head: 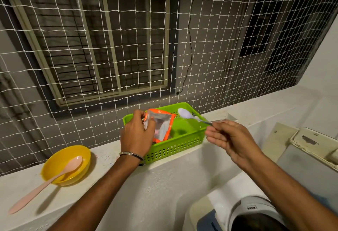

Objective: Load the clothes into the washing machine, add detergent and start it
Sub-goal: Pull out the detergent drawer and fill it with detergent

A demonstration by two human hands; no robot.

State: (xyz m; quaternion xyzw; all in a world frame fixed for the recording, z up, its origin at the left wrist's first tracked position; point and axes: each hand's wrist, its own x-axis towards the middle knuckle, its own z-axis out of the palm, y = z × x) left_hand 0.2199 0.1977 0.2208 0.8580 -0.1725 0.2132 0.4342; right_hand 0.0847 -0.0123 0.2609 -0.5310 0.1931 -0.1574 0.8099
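An orange detergent pouch [162, 124] with a silvery inside stands open in a green basket [180, 145] on the ledge. My left hand [136, 134] grips the pouch's left edge. My right hand [228, 135] pinches the handle of a small spoon [185, 113] heaped with white powder, held level above the basket's right side. The washing machine [256, 212] shows at the bottom right, partly hidden by my right forearm; its drum is not visible.
A yellow bowl [54, 163] with a long pink spoon [45, 181] lies on the white ledge [102, 159] to the left. White netting [128, 48] closes off the ledge's far side. A worn white panel [311, 143] stands at the right.
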